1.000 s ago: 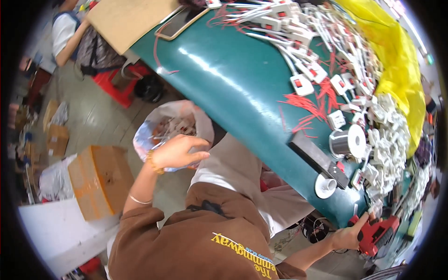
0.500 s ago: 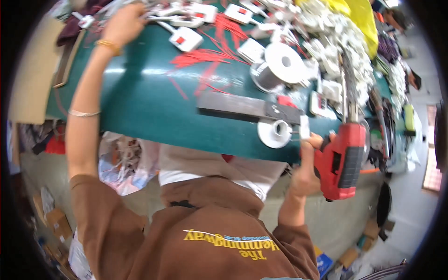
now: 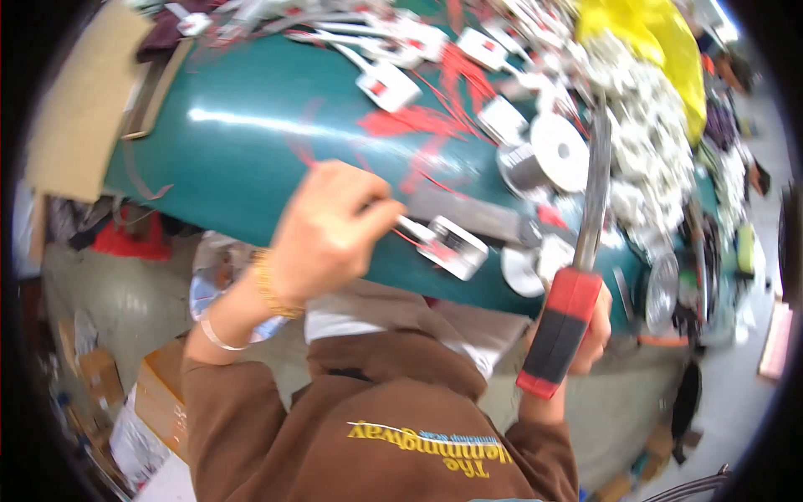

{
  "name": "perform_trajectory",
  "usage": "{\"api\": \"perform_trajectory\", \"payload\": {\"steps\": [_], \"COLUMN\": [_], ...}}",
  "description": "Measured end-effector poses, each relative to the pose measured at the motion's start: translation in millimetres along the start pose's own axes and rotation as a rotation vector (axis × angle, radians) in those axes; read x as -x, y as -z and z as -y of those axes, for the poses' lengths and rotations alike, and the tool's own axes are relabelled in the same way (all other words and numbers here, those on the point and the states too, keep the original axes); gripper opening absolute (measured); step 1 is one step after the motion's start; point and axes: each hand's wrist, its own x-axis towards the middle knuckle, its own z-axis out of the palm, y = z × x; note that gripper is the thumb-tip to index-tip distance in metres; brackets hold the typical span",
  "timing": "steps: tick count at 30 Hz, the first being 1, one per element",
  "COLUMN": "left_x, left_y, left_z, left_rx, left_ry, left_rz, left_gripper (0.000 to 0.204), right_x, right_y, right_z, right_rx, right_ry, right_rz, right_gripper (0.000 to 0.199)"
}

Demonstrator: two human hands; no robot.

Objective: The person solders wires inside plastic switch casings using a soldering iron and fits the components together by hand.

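My left hand (image 3: 330, 230), closed in a pinch, holds the white cord of a white extension socket (image 3: 456, 248). The socket's casing hangs over the table's near edge with its inside and a red wire showing. Wrapped round the grip of a red and black soldering gun (image 3: 562, 326) is my right hand (image 3: 594, 335). The gun's long metal barrel points away from me over the table. A grey bar (image 3: 464, 212) lies just beyond the socket, and a white round flanged piece (image 3: 520, 272) is between the socket and the gun.
A green-topped table (image 3: 242, 167) bears a solder wire spool (image 3: 559, 153), red wires (image 3: 410, 121), more white sockets (image 3: 389, 86) and a heap of white parts (image 3: 648, 134). A yellow bag (image 3: 652, 38) lies behind the heap. Cardboard (image 3: 84, 109) covers the left end.
My left hand has come from the far left of the table to the near side, bringing a white socket by its cord. The soldering gun has swung left and its handle has tilted.
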Motion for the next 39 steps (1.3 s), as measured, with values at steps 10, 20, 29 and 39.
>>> {"api": "perform_trajectory", "payload": {"steps": [10,20,29,39], "left_x": [16,20,-4,-12], "left_y": [-3,-3,37,88], "left_z": [-22,-39,-115,-199], "left_rx": [0.152,0.384,1.399,1.57], "left_ry": [0.136,0.249,-0.144,0.222], "left_rz": [-0.241,-0.355,-0.444,-0.694], "left_gripper": [0.03,0.021,0.008,0.017], "right_x": [0,17,41,51], "right_y": [1,15,39,49], "right_z": [6,10,17,40], "right_rx": [0.114,0.177,-0.405,-0.474], "right_ry": [0.132,-0.423,-0.721,-0.728], "right_rz": [0.17,0.018,-0.54,-0.554], "right_gripper": [0.039,0.029,0.047,0.045]}}
